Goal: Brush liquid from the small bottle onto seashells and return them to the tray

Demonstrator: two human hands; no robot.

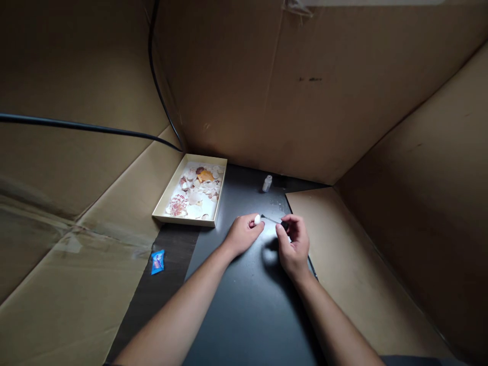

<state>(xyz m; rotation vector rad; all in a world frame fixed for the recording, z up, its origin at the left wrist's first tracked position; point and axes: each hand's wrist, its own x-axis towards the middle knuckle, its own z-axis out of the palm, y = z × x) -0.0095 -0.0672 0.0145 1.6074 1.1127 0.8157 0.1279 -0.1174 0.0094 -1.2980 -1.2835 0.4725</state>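
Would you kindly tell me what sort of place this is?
It looks like a makeshift work booth: cardboard walls stand around a dark grey work surface, and a shallow box of shells sits in the far left corner.

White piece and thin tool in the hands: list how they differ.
Shape: the white piece looks short and rounded; the thin tool is long and narrow.
Colour: the white piece shows white, while the thin tool has a dark tip.
Holder: the left hand grips the white piece; the right hand grips the thin tool.
Shared: both are held in fingers over the grey surface.
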